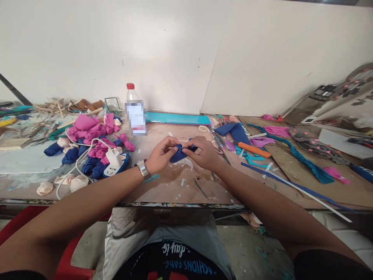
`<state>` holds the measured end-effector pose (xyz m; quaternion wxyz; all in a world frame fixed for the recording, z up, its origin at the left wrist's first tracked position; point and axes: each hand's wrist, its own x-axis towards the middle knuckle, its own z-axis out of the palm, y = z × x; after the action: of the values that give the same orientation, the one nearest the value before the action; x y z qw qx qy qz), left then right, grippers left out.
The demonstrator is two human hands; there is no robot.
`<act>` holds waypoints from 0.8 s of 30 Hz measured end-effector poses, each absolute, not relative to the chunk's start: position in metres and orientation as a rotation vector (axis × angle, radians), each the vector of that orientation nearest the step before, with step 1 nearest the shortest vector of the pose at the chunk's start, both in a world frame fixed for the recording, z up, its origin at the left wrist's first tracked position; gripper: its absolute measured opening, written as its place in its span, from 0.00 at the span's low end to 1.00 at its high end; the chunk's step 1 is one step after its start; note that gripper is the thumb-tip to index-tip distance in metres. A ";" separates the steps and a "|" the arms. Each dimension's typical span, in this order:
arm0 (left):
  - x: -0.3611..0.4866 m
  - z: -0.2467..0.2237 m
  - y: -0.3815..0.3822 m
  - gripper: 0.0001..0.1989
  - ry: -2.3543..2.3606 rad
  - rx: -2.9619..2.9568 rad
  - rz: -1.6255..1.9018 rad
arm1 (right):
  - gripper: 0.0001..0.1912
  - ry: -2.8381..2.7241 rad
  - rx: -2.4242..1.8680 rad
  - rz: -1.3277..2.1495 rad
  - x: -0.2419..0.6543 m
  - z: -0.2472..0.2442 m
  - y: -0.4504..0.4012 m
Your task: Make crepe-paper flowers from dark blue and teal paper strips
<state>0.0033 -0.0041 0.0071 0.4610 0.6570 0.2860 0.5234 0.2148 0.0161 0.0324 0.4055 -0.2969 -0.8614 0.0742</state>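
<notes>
Between my hands, just above the worktable (163,186), is a small piece of dark blue fabric or crepe paper (178,156), bunched where the fingertips meet. My left hand (161,154), a metal watch (142,168) on its wrist, pinches the bunched left side. My right hand (202,153) pinches the same piece from the right, thumb toward the left thumb. Part of the blue piece is hidden behind the fingers. A pale curved scrap (186,162) lies on the table underneath.
Left of my hands are crumpled pink pieces (87,126) and a power strip with a white charger (114,158) and cable. Behind stands a red-capped bottle (131,93). To the right lie an orange-handled cutter (253,149), a blue strip (233,132) and a long white stick (311,196).
</notes>
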 end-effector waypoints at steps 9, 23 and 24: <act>0.004 0.009 -0.005 0.18 0.666 1.602 1.269 | 0.11 -2.176 -0.794 0.189 0.214 0.032 0.015; 0.000 0.002 -0.002 0.13 0.721 1.786 1.284 | 0.13 -2.145 -0.827 0.255 0.213 0.033 0.012; 0.000 0.003 -0.003 0.12 0.722 1.807 1.280 | 0.14 -2.143 -0.827 0.255 0.213 0.033 0.012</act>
<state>-0.0003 -0.0028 0.0026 0.3952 0.7125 0.2848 0.5050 0.2126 0.0123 0.0332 0.4031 -0.3276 -0.8485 0.1011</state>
